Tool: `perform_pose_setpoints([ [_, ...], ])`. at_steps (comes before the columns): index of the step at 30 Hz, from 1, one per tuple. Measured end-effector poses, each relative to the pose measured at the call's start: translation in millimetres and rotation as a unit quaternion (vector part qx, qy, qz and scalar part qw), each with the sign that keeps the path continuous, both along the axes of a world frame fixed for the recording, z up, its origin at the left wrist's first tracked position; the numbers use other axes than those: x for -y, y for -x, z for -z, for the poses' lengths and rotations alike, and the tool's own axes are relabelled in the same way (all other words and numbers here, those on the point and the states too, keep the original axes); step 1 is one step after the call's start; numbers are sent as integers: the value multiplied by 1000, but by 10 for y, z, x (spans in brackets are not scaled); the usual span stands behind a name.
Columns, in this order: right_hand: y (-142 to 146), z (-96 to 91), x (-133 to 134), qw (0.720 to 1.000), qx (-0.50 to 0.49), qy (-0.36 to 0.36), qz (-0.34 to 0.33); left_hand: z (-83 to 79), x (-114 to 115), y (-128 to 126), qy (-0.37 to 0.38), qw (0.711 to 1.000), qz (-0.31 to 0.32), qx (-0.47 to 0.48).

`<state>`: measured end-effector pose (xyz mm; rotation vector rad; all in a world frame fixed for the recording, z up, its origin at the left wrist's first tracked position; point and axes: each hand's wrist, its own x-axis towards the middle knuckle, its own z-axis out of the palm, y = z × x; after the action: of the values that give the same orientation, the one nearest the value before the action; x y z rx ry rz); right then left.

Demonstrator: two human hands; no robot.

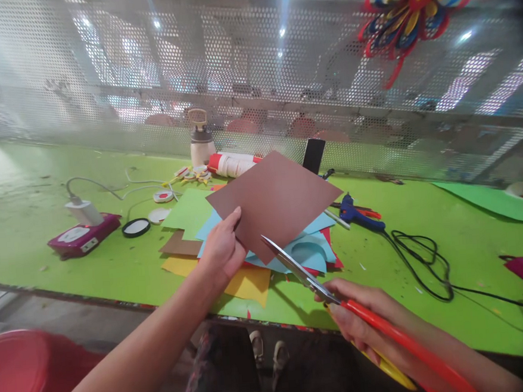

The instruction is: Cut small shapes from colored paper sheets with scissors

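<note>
In the head view, my left hand (223, 247) pinches the brown sheet (280, 200) at its near-left edge, over the paper pile (312, 251). My right hand (367, 293) is wrapped around the scissors (375, 321), tips by the sheet's near corner, contact unclear; right of the sheet lies the glue gun (358, 214), and beyond its left side stands the bottle (202, 149).

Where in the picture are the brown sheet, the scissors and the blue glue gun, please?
Brown sheet (282, 200): head view, middle of its face.
Scissors (378, 323): head view, on the red handle.
Blue glue gun (356, 213): head view, on its body.
</note>
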<state>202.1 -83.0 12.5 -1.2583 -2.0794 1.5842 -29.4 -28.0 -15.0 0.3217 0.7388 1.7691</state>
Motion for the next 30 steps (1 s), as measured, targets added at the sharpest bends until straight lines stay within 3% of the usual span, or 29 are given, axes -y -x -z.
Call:
perform_pose_setpoints([
  [17, 47, -71, 31, 999, 4, -32, 8, 19, -10, 10, 4, 1000, -3, 5],
  [25, 19, 12, 42, 998, 38, -42, 2, -9, 14, 2, 16, 1000, -6, 8],
  [30, 45, -59, 59, 998, 39, -49, 15, 3, 14, 6, 11, 1000, -9, 7],
])
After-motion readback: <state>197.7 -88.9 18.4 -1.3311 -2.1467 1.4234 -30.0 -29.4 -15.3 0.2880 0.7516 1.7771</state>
